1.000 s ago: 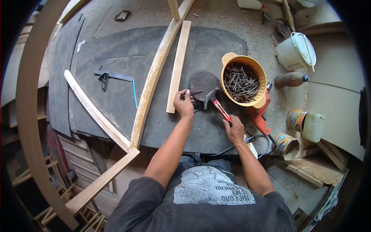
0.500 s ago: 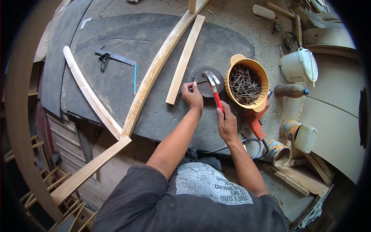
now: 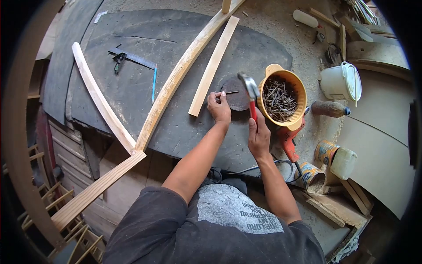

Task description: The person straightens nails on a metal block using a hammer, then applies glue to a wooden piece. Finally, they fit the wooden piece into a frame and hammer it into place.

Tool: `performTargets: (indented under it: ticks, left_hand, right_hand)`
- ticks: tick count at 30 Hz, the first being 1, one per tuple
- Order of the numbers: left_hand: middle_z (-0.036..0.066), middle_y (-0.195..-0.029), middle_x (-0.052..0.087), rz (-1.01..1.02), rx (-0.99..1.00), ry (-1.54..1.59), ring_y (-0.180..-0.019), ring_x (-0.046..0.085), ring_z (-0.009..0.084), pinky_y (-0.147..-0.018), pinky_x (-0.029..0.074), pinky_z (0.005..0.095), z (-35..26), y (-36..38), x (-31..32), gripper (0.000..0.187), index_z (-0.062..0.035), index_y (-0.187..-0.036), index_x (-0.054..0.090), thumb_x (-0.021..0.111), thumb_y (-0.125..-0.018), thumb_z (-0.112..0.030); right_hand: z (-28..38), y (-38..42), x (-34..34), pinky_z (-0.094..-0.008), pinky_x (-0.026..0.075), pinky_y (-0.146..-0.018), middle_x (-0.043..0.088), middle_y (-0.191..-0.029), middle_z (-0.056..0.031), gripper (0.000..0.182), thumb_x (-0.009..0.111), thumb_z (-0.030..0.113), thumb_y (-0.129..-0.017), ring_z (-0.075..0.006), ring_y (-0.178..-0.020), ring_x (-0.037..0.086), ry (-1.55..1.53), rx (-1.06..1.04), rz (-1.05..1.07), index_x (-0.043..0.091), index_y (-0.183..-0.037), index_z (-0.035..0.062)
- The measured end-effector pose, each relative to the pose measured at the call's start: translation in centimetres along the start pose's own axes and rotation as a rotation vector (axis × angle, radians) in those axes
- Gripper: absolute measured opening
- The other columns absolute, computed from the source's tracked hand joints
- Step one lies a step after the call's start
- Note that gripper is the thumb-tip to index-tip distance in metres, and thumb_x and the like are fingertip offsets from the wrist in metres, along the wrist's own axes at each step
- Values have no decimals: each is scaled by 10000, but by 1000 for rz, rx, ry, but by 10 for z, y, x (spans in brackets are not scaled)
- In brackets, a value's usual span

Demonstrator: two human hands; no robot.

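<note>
My left hand (image 3: 219, 107) pinches a dark nail (image 3: 232, 92), which lies sideways over a round dark metal disc (image 3: 238, 100) on the table. My right hand (image 3: 259, 135) is wrapped round the red handle of a claw hammer (image 3: 250, 88). The hammer's head is raised to the right of the nail and apart from it, just left of a yellow bowl (image 3: 295, 79) heaped with rusty nails (image 3: 279, 97). A straight wooden strip (image 3: 214, 68) lies to the left of the disc.
A curved wooden piece (image 3: 178, 72) crosses the dark tabletop (image 3: 176, 132). Farther left are a combination square (image 3: 132, 57), a blue pencil (image 3: 154, 83) and another curved piece (image 3: 99, 97). An orange drill (image 3: 289, 143), a bottle (image 3: 327, 109) and a white bucket (image 3: 336, 81) stand right.
The hammer has come up off the nail and swung slightly right, its head now near the bowl. My left hand keeps its pinch on the nail. The whole view has shifted slightly.
</note>
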State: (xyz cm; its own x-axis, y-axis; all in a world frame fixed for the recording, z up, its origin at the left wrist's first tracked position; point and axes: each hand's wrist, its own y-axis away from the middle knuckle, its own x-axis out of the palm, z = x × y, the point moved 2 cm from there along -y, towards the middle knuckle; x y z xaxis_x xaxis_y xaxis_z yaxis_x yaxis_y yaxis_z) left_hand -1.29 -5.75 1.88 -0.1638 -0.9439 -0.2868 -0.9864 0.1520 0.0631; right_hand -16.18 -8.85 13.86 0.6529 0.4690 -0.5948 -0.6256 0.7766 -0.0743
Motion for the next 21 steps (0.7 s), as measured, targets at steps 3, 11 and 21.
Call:
performTargets:
  ticks: [3, 11, 21]
  left_hand:
    - [118, -823, 566, 12, 3, -18, -707, 564, 275, -663, 465, 399, -1, -1, -2, 208, -25, -815, 552, 695, -888, -159]
    - [120, -793, 564, 50, 20, 4, -699, 561, 275, -657, 457, 406, 1, -6, -1, 237, -24, -809, 536, 691, -895, -181]
    - [120, -762, 576, 60, 44, -42, -692, 569, 277, -679, 464, 401, -6, -7, -4, 256, -17, -795, 542, 693, -897, -197]
  right_hand:
    - [-22, 14, 4, -486, 510, -690, 665, -955, -257, 370, 484, 282, -1027, -446, -858, 661, -52, -130, -104, 494, -1351, 103]
    - [-17, 0, -3, -473, 509, -681, 666, -901, -246, 353, 477, 252, -1031, -441, -837, 662, 39, 81, 23, 489, -1353, 108]
    - [-45, 5, 8, -541, 477, -644, 651, -859, -254, 289, 485, 301, -1021, -474, -814, 629, 243, 188, 204, 494, -1250, 125]
